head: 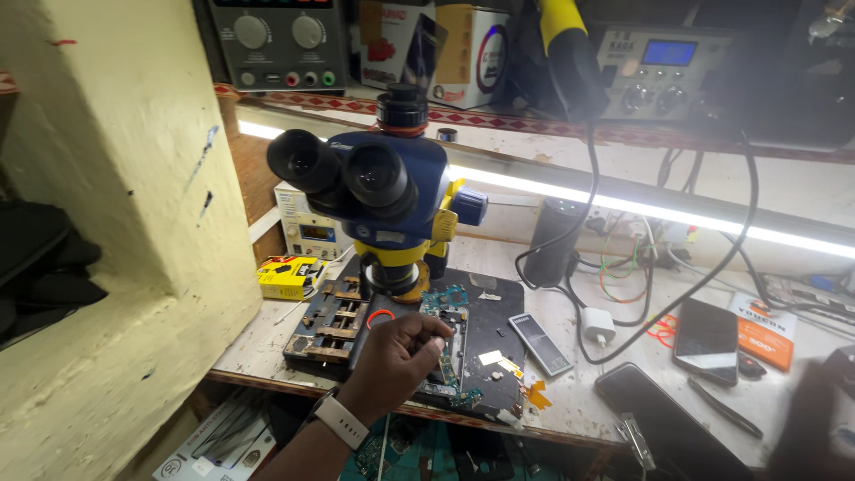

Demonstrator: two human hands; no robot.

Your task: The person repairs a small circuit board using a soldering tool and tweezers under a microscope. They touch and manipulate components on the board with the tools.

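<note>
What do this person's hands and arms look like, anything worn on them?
The left hand is bare, no glove, and the forearm shows no sleeve. A watch with a pale, whitish band sits on that wrist. The right hand is only a dark blur at the frame's right edge, so its details cannot be told.

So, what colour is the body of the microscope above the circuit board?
Dark blue with yellow parts on the microscope, seen in the head view.
</note>
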